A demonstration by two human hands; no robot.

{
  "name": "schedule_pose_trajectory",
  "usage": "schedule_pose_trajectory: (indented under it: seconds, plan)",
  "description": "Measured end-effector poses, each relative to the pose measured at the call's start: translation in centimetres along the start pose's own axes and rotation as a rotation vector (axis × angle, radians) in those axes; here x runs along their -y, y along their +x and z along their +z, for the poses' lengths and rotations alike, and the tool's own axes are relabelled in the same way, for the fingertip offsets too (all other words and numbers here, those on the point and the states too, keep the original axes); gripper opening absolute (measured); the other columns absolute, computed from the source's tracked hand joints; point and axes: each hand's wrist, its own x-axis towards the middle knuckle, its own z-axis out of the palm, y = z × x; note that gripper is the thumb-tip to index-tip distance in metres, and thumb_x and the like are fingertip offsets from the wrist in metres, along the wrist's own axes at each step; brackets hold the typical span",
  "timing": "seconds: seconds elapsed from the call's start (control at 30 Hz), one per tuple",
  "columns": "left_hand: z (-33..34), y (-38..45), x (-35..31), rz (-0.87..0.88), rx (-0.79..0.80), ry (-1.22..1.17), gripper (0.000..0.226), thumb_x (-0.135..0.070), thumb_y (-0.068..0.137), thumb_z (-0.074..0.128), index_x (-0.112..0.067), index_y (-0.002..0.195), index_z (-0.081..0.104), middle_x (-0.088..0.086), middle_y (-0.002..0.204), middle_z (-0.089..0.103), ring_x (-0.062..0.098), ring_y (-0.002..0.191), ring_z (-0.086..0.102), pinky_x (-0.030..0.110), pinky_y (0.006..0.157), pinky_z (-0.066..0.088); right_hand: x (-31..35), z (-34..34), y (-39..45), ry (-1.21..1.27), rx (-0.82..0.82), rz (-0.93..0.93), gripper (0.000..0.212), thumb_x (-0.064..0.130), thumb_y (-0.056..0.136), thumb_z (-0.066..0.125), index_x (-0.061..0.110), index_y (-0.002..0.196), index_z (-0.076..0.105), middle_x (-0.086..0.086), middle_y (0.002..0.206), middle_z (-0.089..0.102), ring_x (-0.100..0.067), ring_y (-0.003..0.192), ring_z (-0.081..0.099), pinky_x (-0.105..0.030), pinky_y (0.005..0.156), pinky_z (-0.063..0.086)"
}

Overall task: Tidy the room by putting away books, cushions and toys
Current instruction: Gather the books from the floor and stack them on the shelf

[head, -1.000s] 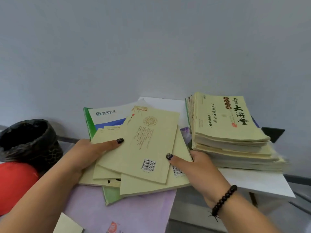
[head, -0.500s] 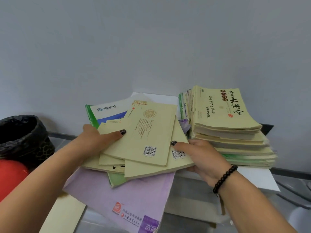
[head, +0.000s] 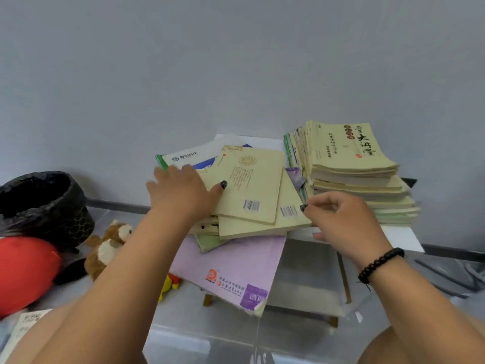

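Note:
A loose pile of pale yellow books (head: 252,185) lies askew on a small white table (head: 399,237), on top of a white-blue booklet and a large purple book (head: 231,264) that overhangs the front edge. To its right stands a tall neat stack of yellow books (head: 349,153). My left hand (head: 181,193) rests flat on the pile's left side, fingers spread. My right hand (head: 341,219) hovers at the pile's right corner with fingers loosely curled, and its thumb tip touches the book's edge. A brown-and-white plush toy (head: 107,245) and a red cushion (head: 23,271) lie on the floor to the left.
A bin with a black bag (head: 44,203) stands at the left by the grey wall. A small yellow toy (head: 170,283) peeks out under the purple book. A printed sheet (head: 26,321) lies at the lower left. The floor is glossy grey.
My right hand has let go of the pile's right edge and drawn back. My left hand has shifted from gripping the left edge to lying flat on top. The pile now rests on the table.

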Motion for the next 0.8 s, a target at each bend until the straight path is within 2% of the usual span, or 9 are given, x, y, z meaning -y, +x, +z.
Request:
schedule_pose_trajectory:
  seconds: [0.07,0.13,0.2,0.3,0.43,0.53,0.63,0.73,0.8]
  plan:
    - [-1.1,-0.7,-1.9,0.171,-0.002,-0.097,0.081,-0.066,0.085,0.053,-0.012,0.143,0.033,0.013,0.146,0.036,0.033,0.138,0.026,0.043,0.106,0.033,-0.1,-0.1,-0.6,-0.015,-0.008,-0.030,0.007,0.024,0.082,0.071,0.029,0.086,0.069,0.014,0.095,0.068,-0.011,0.097,0.065,-0.042,0.088,0.055]
    - [-2.1,-1.2,-4.3,0.319,0.218,-0.229,0.087,-0.067,0.082,0.057,-0.017,0.148,0.030,0.007,0.152,0.031,0.029,0.143,0.021,0.042,0.112,0.027,0.0,-0.3,-0.7,-0.016,-0.014,-0.035,0.009,0.022,0.082,0.070,0.027,0.089,0.070,0.012,0.096,0.069,-0.012,0.095,0.065,-0.041,0.088,0.055]
    - [-1.5,-2.0,-6.2,0.419,0.329,-0.190,0.093,-0.074,0.079,0.054,-0.021,0.151,0.026,0.005,0.159,0.022,0.029,0.148,0.008,0.046,0.119,0.017,0.4,-0.5,-0.8,-0.013,-0.030,-0.037,0.011,0.019,0.081,0.069,0.027,0.089,0.070,0.009,0.094,0.070,-0.016,0.092,0.066,-0.038,0.085,0.055]
    - [1.0,-2.6,-6.8,0.447,0.279,-0.035,0.100,-0.079,0.079,0.044,-0.020,0.153,0.013,0.009,0.163,0.006,0.034,0.149,-0.006,0.056,0.118,0.006,1.4,-0.6,-0.5,0.017,-0.045,-0.056,0.011,0.017,0.081,0.069,0.026,0.087,0.070,0.008,0.092,0.071,-0.017,0.087,0.067,-0.039,0.083,0.056]
    - [2.5,-3.2,-6.4,0.478,0.107,0.065,0.078,-0.063,0.093,0.035,-0.021,0.153,0.011,0.015,0.157,0.023,0.039,0.145,0.017,0.053,0.114,0.023,1.9,-0.4,0.2,0.025,-0.020,-0.063,0.010,0.017,0.082,0.068,0.025,0.087,0.070,0.006,0.091,0.070,-0.015,0.088,0.066,-0.042,0.085,0.056]
    - [2.3,-4.1,-6.6,0.574,-0.017,0.131,0.059,-0.046,0.097,0.042,-0.019,0.145,0.021,0.012,0.131,0.048,0.034,0.119,0.048,0.042,0.088,0.045,2.1,0.2,0.8,0.032,-0.032,-0.055,0.011,0.015,0.082,0.067,0.025,0.085,0.070,0.002,0.093,0.071,-0.019,0.089,0.067,-0.045,0.084,0.056]
    - [1.2,-5.1,-6.3,0.693,-0.102,0.155,0.054,-0.043,0.096,0.051,-0.022,0.140,0.026,0.006,0.115,0.054,0.028,0.099,0.059,0.034,0.067,0.041,2.3,0.6,1.1,0.057,-0.054,-0.070,0.014,0.013,0.082,0.067,0.026,0.081,0.069,0.006,0.094,0.071,-0.017,0.091,0.066,-0.043,0.086,0.056]
    - [-1.4,-4.2,-5.0,0.619,-0.188,-0.204,0.052,-0.014,0.097,0.044,-0.031,0.144,0.032,-0.002,0.114,0.059,0.019,0.094,0.060,0.026,0.072,0.043,2.6,0.9,1.1,0.083,-0.053,-0.085,0.015,0.011,0.082,0.067,0.026,0.082,0.069,0.007,0.092,0.071,-0.016,0.090,0.067,-0.042,0.085,0.057]
    - [-2.9,-4.5,-3.3,0.524,-0.318,-0.614,0.046,-0.001,0.095,0.042,-0.034,0.125,0.054,-0.014,0.088,0.062,0.007,0.068,0.054,0.015,0.058,0.036,2.9,1.2,1.2,0.128,-0.070,-0.087,0.014,0.013,0.083,0.068,0.024,0.091,0.065,0.005,0.098,0.068,-0.018,0.090,0.067,-0.040,0.082,0.058]
